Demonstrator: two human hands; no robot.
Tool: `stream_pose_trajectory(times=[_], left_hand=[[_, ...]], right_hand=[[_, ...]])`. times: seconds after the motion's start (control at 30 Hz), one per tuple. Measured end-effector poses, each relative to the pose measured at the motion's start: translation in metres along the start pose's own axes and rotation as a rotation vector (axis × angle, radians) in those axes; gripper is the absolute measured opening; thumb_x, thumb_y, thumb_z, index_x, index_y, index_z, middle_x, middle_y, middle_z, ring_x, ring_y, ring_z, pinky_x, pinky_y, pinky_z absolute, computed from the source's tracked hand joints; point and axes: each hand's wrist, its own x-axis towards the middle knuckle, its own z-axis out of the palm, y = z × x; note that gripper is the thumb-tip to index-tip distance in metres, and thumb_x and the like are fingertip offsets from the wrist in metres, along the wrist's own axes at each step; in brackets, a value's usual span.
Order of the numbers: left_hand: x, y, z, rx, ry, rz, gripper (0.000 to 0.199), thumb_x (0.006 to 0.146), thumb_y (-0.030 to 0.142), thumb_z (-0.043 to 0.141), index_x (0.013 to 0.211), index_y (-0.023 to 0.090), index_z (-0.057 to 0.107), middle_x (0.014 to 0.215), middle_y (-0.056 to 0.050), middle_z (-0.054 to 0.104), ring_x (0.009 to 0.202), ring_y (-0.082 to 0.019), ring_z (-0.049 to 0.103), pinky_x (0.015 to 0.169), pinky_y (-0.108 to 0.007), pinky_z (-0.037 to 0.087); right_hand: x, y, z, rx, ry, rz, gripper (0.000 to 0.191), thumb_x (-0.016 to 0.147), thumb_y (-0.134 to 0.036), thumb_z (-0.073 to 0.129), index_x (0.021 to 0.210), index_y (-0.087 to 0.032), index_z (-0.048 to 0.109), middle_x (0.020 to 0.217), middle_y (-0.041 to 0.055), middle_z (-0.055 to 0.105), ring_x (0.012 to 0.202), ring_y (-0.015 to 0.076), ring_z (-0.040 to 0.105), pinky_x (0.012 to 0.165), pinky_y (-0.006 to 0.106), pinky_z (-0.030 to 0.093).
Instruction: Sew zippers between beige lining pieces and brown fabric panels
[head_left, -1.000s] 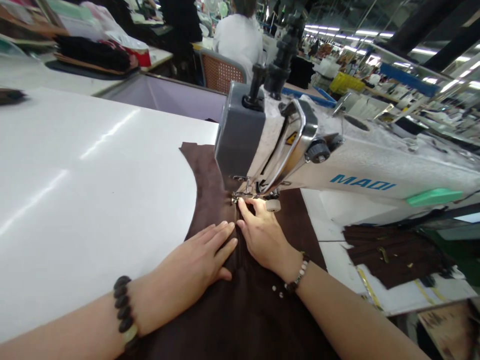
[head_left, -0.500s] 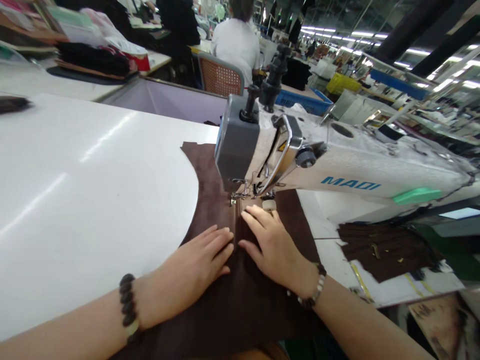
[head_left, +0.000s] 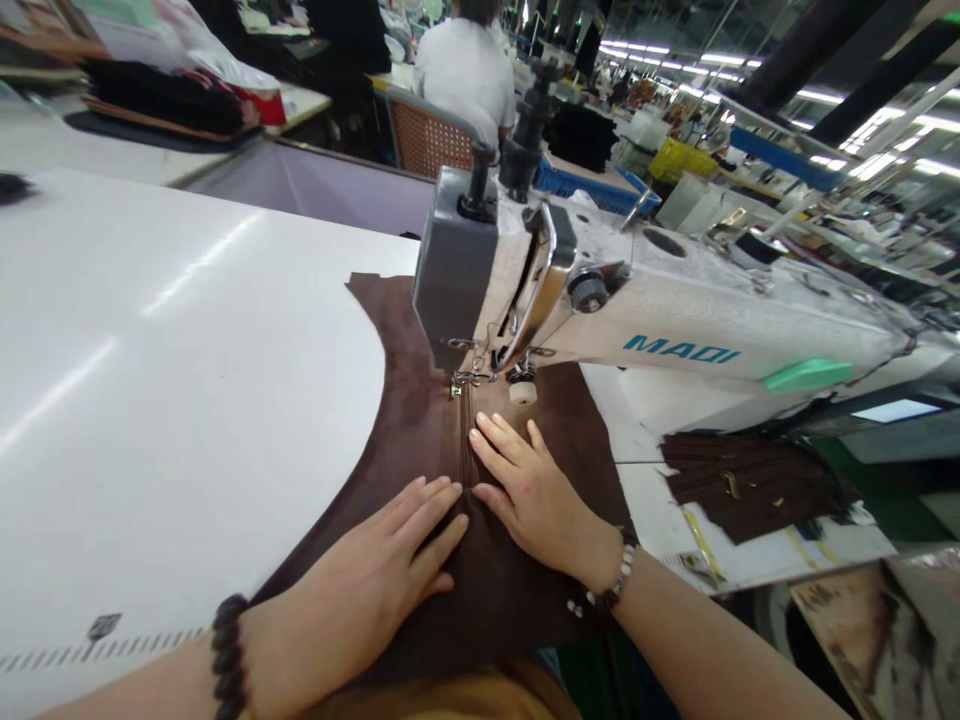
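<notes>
A dark brown piece of leather-like material (head_left: 409,400) lies under the sewing machine (head_left: 585,300), its left edge curving inward. A narrow ridged strip (head_left: 467,440), which looks like a zipper, runs along it toward the presser foot (head_left: 456,385). My left hand (head_left: 382,560) lies flat on the brown piece, left of the strip, with fingers stretched out and its fingertips near the strip's lower end. On the other side, my right hand (head_left: 529,490) presses flat with fingers spread, fingertips at the strip's right edge and just below the white roller (head_left: 523,390). Neither hand grips anything.
The white table (head_left: 187,380) extends to the left, with ruler marks at its front. Right of the machine lies a stack of dark brown strips (head_left: 750,485) beside yellow tape (head_left: 703,545). Beyond the table, a person in a white shirt (head_left: 465,85) sits on a chair (head_left: 431,140).
My hands have drawn slightly back from the presser foot, so more of the ridged strip shows between them and the foot. The whole view has shifted a little.
</notes>
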Motion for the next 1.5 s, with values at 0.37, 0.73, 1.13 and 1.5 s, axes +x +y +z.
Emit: stream_pose_trajectory(times=[0.37,0.73,1.13,1.5], left_hand=[[0.001,-0.008,0.004,-0.024,0.046,0.025,0.033,0.094,0.03,0.042,0.117,0.013,0.058,0.126,-0.012,0.056,0.117,-0.025,0.052,0.099,-0.04,0.044],[0.017,-0.032,0.005,-0.045,0.021,0.018,0.035,0.096,0.03,0.036,0.117,0.012,0.057,0.125,-0.013,0.056,0.118,-0.025,0.05,0.101,-0.042,0.043],[0.041,-0.068,0.005,-0.117,-0.005,0.009,0.028,0.093,0.024,0.043,0.115,0.012,0.055,0.124,-0.013,0.051,0.119,-0.024,0.046,0.104,-0.04,0.039],[0.05,-0.084,0.006,-0.185,-0.063,-0.032,0.027,0.092,0.027,0.046,0.114,0.013,0.054,0.113,-0.01,0.053,0.113,-0.022,0.047,0.103,-0.037,0.04]], right_hand=[[0.007,0.003,0.001,-0.001,-0.007,0.018,0.046,0.092,-0.025,0.041,0.136,-0.015,0.037,0.145,0.0079,0.03,0.135,0.0203,0.025,0.11,0.051,0.023],[0.032,0.019,-0.002,0.003,0.04,0.003,0.044,0.092,-0.029,0.041,0.133,-0.014,0.042,0.137,0.0132,0.042,0.13,0.0216,0.035,0.107,0.048,0.03],[0.061,0.038,-0.008,-0.195,-0.041,-0.064,0.03,0.092,-0.019,0.039,0.098,-0.019,0.069,0.104,0.0072,0.066,0.096,0.0238,0.059,0.085,0.039,0.046],[0.081,0.046,-0.006,-0.192,-0.173,-0.025,0.026,0.088,-0.016,0.044,0.093,-0.018,0.07,0.099,0.0046,0.068,0.091,0.0198,0.063,0.076,0.029,0.051]])
